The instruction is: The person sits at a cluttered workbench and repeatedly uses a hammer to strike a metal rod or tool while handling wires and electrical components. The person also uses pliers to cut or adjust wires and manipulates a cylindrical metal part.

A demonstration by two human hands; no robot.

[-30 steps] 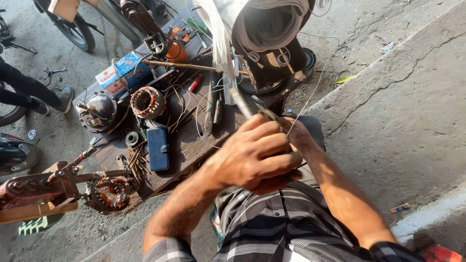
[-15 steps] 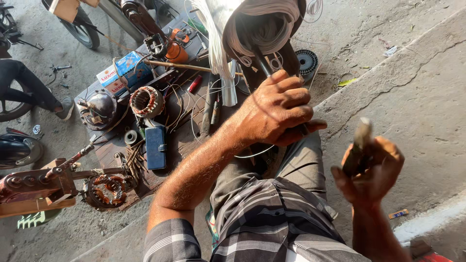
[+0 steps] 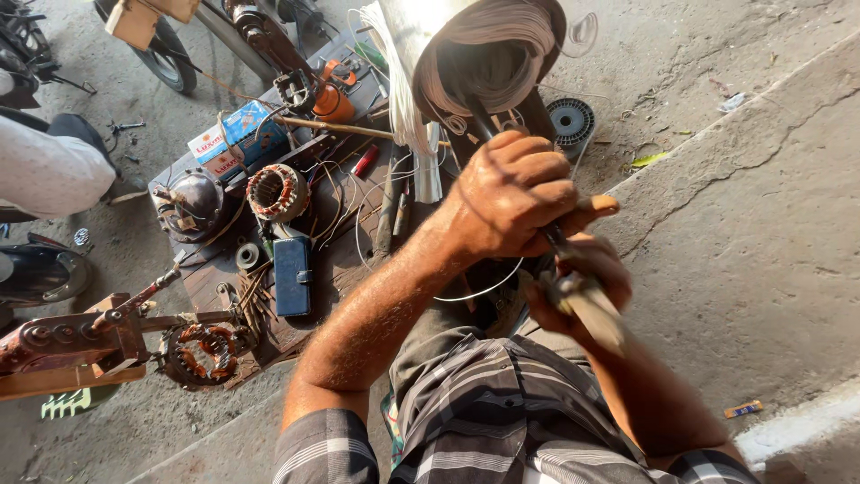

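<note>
My left hand (image 3: 515, 193) is closed around a dark metal rod that points up into a big round housing (image 3: 466, 54) packed with pale wire coils. Just below it, my right hand (image 3: 582, 282) grips a tool with a pale handle (image 3: 596, 309), blurred from motion, touching the rod's lower end. A thin loose wire (image 3: 484, 291) loops under my left wrist. My striped shirt fills the bottom of the view.
A wooden board (image 3: 340, 260) on the ground carries a copper-wound stator (image 3: 278, 191), a blue case (image 3: 293, 276), a domed metal cover (image 3: 193, 204), a blue-and-white box (image 3: 235, 134) and hand tools. Another stator (image 3: 202, 352) lies lower left. A person's white sleeve (image 3: 45, 170) is at left. A concrete kerb runs along the right.
My right hand, raised out to the right with its tool half a second ago, has swung down and in to meet my left hand. My left hand stays on the rod.
</note>
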